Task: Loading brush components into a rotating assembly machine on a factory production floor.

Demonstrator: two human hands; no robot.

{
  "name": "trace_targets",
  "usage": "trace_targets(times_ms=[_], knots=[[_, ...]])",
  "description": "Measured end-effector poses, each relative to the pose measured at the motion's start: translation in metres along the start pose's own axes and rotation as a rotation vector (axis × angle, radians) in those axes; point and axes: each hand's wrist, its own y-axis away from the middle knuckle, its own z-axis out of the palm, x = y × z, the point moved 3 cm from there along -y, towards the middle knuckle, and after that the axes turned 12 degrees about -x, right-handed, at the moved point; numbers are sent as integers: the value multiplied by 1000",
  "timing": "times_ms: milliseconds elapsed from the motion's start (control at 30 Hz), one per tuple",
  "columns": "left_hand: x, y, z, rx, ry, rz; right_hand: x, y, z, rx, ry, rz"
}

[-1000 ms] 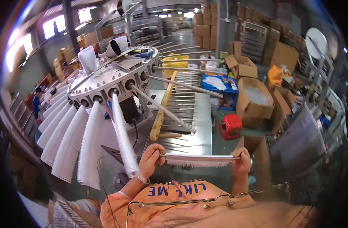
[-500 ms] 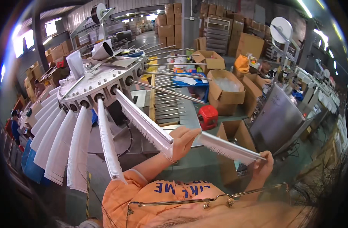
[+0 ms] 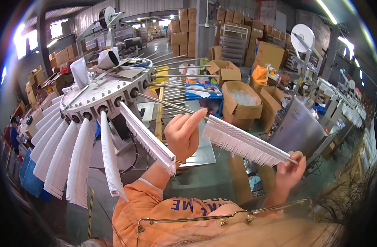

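Right fingers pinching the outer end of a white fringed strip [image 3: 247,142], that's the right hand [image 3: 291,171]; left hand [image 3: 182,135] curled at the inner end, its exact grip hidden! The strip spans between them, meeting a metal rod [image 3: 166,103] from the round machine [image 3: 102,88], with more strips [image 3: 79,164] fanned leftward.

We are counting two hands [image 3: 182,136], one fringed white strip [image 3: 245,144] between them, at least six mounted fringed strips [image 3: 146,139], one metal turntable [image 3: 96,91], at least four open cardboard boxes [image 3: 242,111], one orange bag [image 3: 260,75], and one pair of eyeglasses [image 3: 188,218].
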Motion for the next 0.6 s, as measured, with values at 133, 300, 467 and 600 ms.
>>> trace_targets(times_ms=[133,300,467,600], knots=[[-18,16,-12,55,-3,-204,7,-18,43,-104,233,-59],[-39,113,2,264,-152,-341,70,-46,115,-409,349,70],[10,160,-34,-241,107,-211,104,-49,135,-352,382,-32],[55,163,-106,-509,311,61,112,-52,121,-280,325,-38]])
